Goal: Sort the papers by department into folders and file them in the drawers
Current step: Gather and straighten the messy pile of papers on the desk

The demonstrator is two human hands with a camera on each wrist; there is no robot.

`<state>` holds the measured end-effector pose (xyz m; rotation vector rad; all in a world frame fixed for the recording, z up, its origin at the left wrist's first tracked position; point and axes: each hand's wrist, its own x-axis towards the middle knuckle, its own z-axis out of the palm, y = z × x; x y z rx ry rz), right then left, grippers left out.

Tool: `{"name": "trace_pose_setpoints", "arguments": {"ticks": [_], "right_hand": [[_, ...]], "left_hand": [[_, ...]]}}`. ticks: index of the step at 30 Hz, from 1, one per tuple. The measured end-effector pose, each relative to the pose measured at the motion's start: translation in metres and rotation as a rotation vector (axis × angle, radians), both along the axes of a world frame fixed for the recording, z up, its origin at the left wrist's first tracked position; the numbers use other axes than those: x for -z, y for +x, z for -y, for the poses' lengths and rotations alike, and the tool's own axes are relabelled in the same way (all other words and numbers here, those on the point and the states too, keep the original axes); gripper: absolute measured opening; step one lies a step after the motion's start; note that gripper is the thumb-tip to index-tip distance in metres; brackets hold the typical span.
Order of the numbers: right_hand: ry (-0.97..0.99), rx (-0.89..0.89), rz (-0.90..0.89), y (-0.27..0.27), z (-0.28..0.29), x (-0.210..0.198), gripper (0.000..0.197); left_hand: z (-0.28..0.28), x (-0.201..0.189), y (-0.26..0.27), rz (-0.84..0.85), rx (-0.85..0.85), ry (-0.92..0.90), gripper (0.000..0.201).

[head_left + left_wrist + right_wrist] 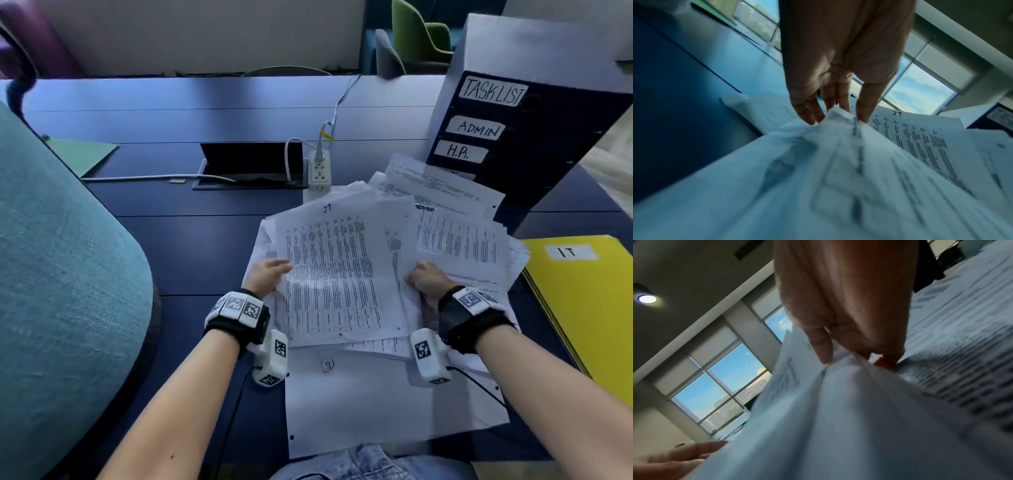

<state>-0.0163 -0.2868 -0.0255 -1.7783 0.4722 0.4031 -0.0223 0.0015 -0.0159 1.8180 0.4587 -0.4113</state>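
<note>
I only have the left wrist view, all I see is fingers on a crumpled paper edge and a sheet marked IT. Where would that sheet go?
Observer: A yellow folder labelled I.T. lies on the table at the person's right, beside the paper pile.
Operator: What is the other hand doing?
Observer: The right hand grips the right side of the paper pile; the left hand holds the IT sheet at its left edge.
Operator: Any drawers in sight?
Observer: A dark drawer unit stands behind the pile, with labels TASKLIST, ADMIN and H.R.
</note>
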Motion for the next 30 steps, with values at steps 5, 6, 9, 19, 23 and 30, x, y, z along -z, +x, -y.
{"name": "trace_pose_setpoints", "arguments": {"ticks": [5,6,9,19,23,30], "right_hand": [[0.056,-0.046,0.007,-0.007,-0.024,-0.019,0.039],[0.055,-0.096,0.015,-0.009,-0.027,-0.022,0.051],[0.063,-0.130,0.100,-0.014,-0.032,-0.030,0.039],[0.186,0.038,0.755,-0.019,-0.043,-0.143,0.025],[0.248,0.086,0.842,-0.022,-0.053,-0.150,0.029],[0.208,0.085,0.735,-0.030,-0.065,-0.102,0.039]], "left_hand": [[0.021,0.010,-0.003,0.023,0.189,0.240,0.057],[0.027,0.013,-0.005,0.022,0.190,0.265,0.062],[0.033,0.017,-0.006,0.049,0.143,0.310,0.081],[0.017,-0.101,0.006,0.709,-0.186,-0.430,0.029],[0.023,-0.125,-0.001,0.806,-0.193,-0.456,0.047],[0.017,-0.100,-0.022,0.696,-0.190,-0.383,0.056]]}}
